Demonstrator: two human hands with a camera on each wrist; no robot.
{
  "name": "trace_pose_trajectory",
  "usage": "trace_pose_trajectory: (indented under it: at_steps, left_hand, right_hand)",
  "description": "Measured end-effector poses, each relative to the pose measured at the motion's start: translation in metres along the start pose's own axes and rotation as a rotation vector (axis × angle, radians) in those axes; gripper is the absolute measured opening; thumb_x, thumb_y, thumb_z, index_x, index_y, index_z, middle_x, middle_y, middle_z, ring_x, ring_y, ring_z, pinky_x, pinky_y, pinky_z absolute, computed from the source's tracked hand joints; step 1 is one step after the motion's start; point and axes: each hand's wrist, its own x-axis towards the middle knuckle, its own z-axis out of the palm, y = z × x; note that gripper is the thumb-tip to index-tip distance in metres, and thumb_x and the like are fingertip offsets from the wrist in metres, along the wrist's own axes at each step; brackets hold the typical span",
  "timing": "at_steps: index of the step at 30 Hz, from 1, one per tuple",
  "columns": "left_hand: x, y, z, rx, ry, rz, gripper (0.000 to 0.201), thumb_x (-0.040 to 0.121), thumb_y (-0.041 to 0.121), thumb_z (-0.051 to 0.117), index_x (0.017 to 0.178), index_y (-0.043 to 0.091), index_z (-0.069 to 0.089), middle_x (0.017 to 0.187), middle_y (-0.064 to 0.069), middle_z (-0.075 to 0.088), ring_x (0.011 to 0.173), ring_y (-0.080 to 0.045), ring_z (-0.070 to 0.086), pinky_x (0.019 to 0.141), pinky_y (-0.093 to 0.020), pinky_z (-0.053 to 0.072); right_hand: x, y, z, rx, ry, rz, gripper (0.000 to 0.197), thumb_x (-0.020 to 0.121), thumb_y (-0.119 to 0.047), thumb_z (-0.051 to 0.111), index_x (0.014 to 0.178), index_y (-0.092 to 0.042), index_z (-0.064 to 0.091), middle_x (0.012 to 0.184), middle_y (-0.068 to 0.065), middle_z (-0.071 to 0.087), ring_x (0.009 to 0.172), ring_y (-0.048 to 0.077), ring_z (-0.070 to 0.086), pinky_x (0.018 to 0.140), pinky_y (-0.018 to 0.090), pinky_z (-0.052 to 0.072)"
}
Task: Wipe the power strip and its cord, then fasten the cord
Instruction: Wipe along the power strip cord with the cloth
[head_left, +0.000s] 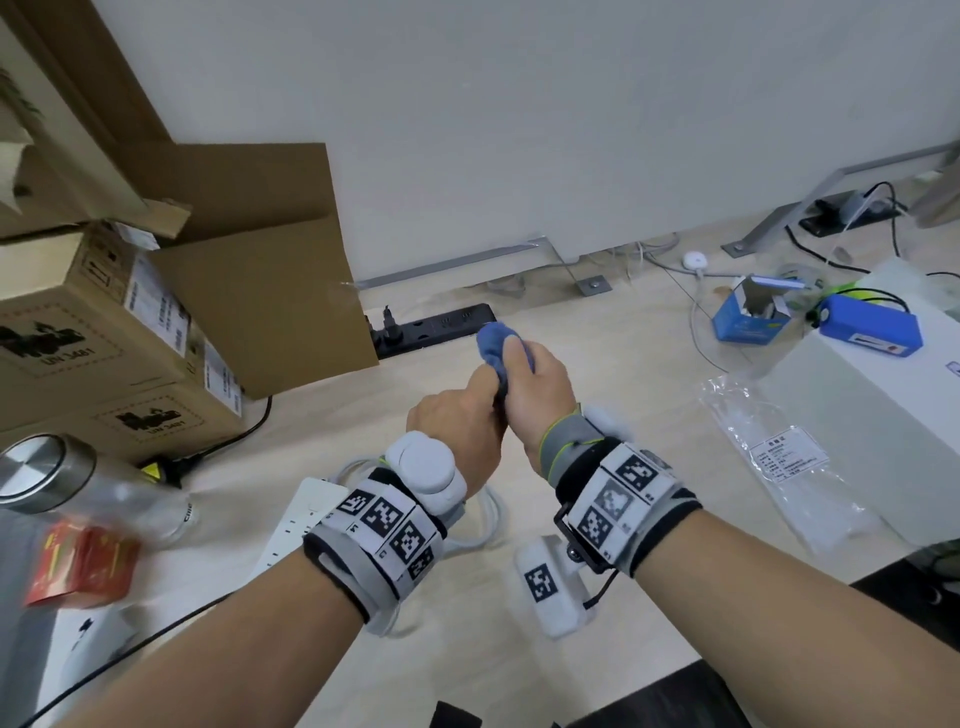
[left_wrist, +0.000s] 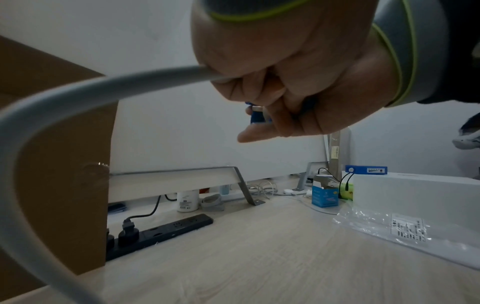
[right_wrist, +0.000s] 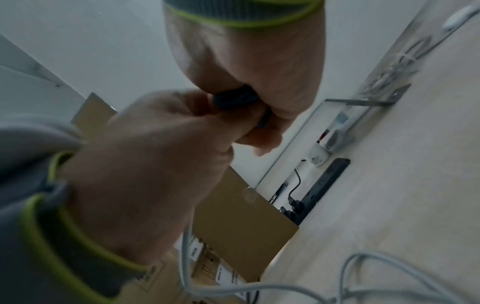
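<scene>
Both hands meet above the middle of the desk. My right hand grips a bunched blue cloth whose end sticks out above the fist; the same cloth shows between the fingers in the left wrist view. My left hand sits right against it, curled round the white cord, which runs into the fist. More of the cord lies looped on the desk under my wrists. The white power strip lies flat beneath my left wrist, mostly hidden.
A black power strip with plugs lies at the back by the partition. Cardboard boxes stack on the left, with a steel-capped bottle in front. On the right are a white box, a blue pack and a clear plastic bag.
</scene>
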Motion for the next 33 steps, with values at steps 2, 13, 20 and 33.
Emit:
trace_pose_trajectory:
  at_steps: [2, 13, 20, 33]
  left_hand:
    - [-0.004, -0.004, 0.002, -0.068, -0.016, 0.010, 0.022, 0.091, 0.030, 0.048, 0.109, 0.017, 0.048, 0.079, -0.008, 0.068, 0.072, -0.038, 0.059, 0.061, -0.037, 0.044]
    - [0.005, -0.018, 0.004, -0.487, -0.041, -0.278, 0.042, 0.095, 0.017, 0.043, 0.055, 0.017, 0.055, 0.051, 0.002, 0.055, 0.048, -0.009, 0.047, 0.052, -0.022, 0.037]
    - [-0.003, -0.018, 0.014, -0.492, 0.041, -0.155, 0.049, 0.097, 0.024, 0.048, 0.048, 0.028, 0.043, 0.047, 0.013, 0.047, 0.047, -0.003, 0.045, 0.048, -0.014, 0.032]
    - [-0.001, -0.024, 0.021, -0.391, 0.064, -0.255, 0.042, 0.096, 0.025, 0.045, 0.064, 0.004, 0.060, 0.058, -0.008, 0.056, 0.061, -0.028, 0.051, 0.053, -0.030, 0.033]
  right_hand:
    - [0.006, 0.005, -0.003, 0.026, 0.059, 0.062, 0.035, 0.097, -0.032, 0.040, 0.072, -0.013, 0.053, 0.076, 0.011, 0.056, 0.070, 0.025, 0.051, 0.068, 0.045, 0.048]
    - [-0.003, 0.021, -0.017, -0.086, -0.239, -0.213, 0.035, 0.089, -0.042, 0.043, 0.093, -0.013, 0.062, 0.073, -0.001, 0.060, 0.067, 0.017, 0.056, 0.065, 0.033, 0.051]
    - [-0.010, 0.005, -0.018, 0.088, -0.241, 0.132, 0.040, 0.099, -0.030, 0.044, 0.069, -0.009, 0.060, 0.064, 0.010, 0.062, 0.059, 0.026, 0.064, 0.068, 0.050, 0.059]
    - [-0.017, 0.015, -0.012, -0.032, -0.268, -0.050, 0.021, 0.101, -0.019, 0.040, 0.096, -0.018, 0.060, 0.089, 0.005, 0.064, 0.082, 0.027, 0.067, 0.069, 0.041, 0.060]
